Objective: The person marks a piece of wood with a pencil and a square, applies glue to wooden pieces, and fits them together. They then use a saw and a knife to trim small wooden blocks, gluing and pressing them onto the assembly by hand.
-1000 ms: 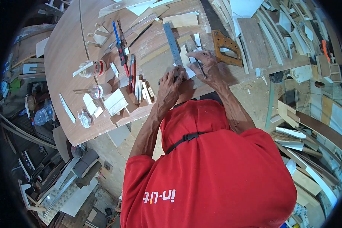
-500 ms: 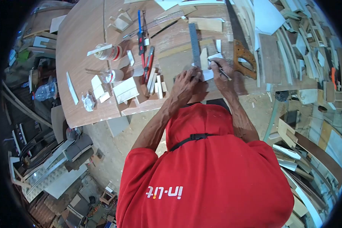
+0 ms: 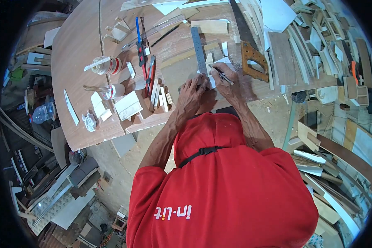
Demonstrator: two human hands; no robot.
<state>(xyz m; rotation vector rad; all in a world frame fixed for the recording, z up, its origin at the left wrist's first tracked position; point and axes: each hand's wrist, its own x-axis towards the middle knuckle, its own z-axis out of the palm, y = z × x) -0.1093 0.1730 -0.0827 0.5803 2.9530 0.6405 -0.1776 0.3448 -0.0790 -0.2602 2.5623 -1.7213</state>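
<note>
My left hand (image 3: pixel 193 90) is closed over the lower end of a blue-grey metal ruler (image 3: pixel 198 51), pressing down at the table's near edge. What lies under its fingers is mostly hidden. In my right hand (image 3: pixel 227 84) is a thin dark pencil or pen (image 3: pixel 223 75), held between the fingers close to the ruler. A small white piece (image 3: pixel 211 82) shows between both hands, and another white piece (image 3: pixel 225 62) sits just beyond the right one. A pale wood strip (image 3: pixel 209 60) lies beside the ruler.
A handsaw (image 3: pixel 252 62) lies to the right. On the left are red-handled cutters (image 3: pixel 149 76), small wood blocks (image 3: pixel 160 95), a jar (image 3: pixel 107 65) and a white glue pot (image 3: pixel 116 91). Offcuts (image 3: pixel 291 58) crowd the right side. The worktable (image 3: pixel 80 45) ends just before my body.
My right hand has moved left, closer to my left hand and the ruler, and the pencil or pen is angled differently. The whole view has shifted slightly.
</note>
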